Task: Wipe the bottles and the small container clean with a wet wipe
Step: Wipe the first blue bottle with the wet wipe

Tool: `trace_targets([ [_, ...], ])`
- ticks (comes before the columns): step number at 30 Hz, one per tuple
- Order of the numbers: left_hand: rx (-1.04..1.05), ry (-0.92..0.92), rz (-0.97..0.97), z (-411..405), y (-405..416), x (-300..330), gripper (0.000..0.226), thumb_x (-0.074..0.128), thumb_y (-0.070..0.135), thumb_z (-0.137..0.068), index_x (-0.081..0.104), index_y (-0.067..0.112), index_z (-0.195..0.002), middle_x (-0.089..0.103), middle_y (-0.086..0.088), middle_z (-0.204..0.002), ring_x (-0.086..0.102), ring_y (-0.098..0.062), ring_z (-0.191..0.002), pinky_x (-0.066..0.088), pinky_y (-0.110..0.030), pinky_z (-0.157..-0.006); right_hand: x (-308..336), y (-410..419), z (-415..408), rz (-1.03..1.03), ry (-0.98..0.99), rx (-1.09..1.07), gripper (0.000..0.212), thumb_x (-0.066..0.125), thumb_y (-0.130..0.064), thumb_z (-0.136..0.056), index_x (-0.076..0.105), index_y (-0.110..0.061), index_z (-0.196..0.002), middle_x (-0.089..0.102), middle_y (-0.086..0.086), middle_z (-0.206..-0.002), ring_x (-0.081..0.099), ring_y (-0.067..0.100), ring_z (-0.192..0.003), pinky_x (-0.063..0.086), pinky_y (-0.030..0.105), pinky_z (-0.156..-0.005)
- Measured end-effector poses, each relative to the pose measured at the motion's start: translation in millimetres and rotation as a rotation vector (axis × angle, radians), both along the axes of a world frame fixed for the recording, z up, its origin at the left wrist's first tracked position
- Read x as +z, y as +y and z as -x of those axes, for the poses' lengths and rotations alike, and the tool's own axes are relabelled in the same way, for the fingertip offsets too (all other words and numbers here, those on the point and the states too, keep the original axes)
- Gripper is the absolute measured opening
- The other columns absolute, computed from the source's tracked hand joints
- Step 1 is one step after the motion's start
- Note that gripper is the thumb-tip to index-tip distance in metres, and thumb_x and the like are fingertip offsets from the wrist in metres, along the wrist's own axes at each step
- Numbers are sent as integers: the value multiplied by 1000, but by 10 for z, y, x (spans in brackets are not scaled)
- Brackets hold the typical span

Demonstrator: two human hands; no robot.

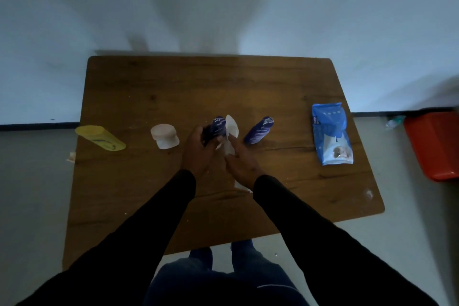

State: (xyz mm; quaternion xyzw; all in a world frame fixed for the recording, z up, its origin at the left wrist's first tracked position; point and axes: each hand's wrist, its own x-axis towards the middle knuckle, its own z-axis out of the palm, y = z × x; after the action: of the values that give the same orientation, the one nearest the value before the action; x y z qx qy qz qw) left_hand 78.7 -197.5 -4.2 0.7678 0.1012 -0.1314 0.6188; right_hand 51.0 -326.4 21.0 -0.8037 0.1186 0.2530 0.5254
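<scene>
We look down on a brown wooden table [173, 87] pushed against a pale wall [223, 2], with grey floor on both sides. On the floor to our right sits a red bin [433, 145], partly cut off by the frame edge. On the table's right side lies a blue wet-wipe pack [331, 133], flat, well apart from everything else. At the far left a yellow bottle [100, 141] lies on its side, its end at the table's edge. Between it and our hands stands a small pinkish-white container [164, 136].

Both our arms come in from below in black sleeves and meet near the table's middle. Our left hand [198, 150] curls its fingers round a purple bottle [216, 128], gripping its lower part. Our right hand [242, 164] holds a white wet wipe [231, 131] against that bottle's right side, fingers fairly straight along the wipe; a corner of the wipe shows below the wrist. How tightly the thumb pinches it we cannot tell.

Just beside the right hand a second purple bottle [259, 130] stands untouched.

We count three bottles, one small container, one wipe pack, one loose wipe.
</scene>
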Motion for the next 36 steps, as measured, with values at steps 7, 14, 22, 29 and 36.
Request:
trace_targets([
  [7, 165, -184, 203, 72, 65, 953, 32, 57, 21, -96, 45, 18, -125, 61, 9, -115, 65, 2, -98, 55, -20, -81, 941, -63, -58, -188, -261, 133, 62, 38, -4, -94, 30, -39, -144, 47, -3, -116, 46, -5, -84, 40, 18, -75],
  [14, 204, -375, 481, 35, -35, 2179, 33, 62, 29, -89, 55, 3, -107, 63, -12, -86, 63, -27, -75, 53, -40, -72, 2168, -251, -66, -263, -665, 242, 62, 38, 5, -95, 32, -29, -147, 52, -29, -86, 51, -11, -74, 41, 11, -66],
  [22, -7, -137, 794, 365, -431, 2988, 47, 34, 45, -98, 65, 11, -87, 58, -13, -69, 55, -24, -57, 48, -31, -53, 2704, -713, 199, 118, -1030, 431, 61, 38, -22, -94, 18, -43, -148, 63, -14, -86, 60, 7, -68, 52, 26, -63],
  [29, -138, -66, 849, 480, -649, 3000, 56, 30, 46, -96, 57, 13, -131, 58, -19, -84, 56, -28, -61, 49, -34, -54, 2777, -1080, 350, 485, -1097, 611, 60, 33, -37, -92, 10, -41, -147, 59, -21, -78, 41, -9, -51, 32, 3, -46],
  [36, -139, 4, 750, 644, -856, 3021, 62, 28, 55, -96, 62, 9, -121, 58, -22, -78, 57, -30, -61, 51, -35, -57, 2777, -1331, 394, 472, -1114, 539, 67, 32, -36, -88, 0, -48, -146, 48, -21, -68, 50, 3, -49, 44, 15, -46],
])
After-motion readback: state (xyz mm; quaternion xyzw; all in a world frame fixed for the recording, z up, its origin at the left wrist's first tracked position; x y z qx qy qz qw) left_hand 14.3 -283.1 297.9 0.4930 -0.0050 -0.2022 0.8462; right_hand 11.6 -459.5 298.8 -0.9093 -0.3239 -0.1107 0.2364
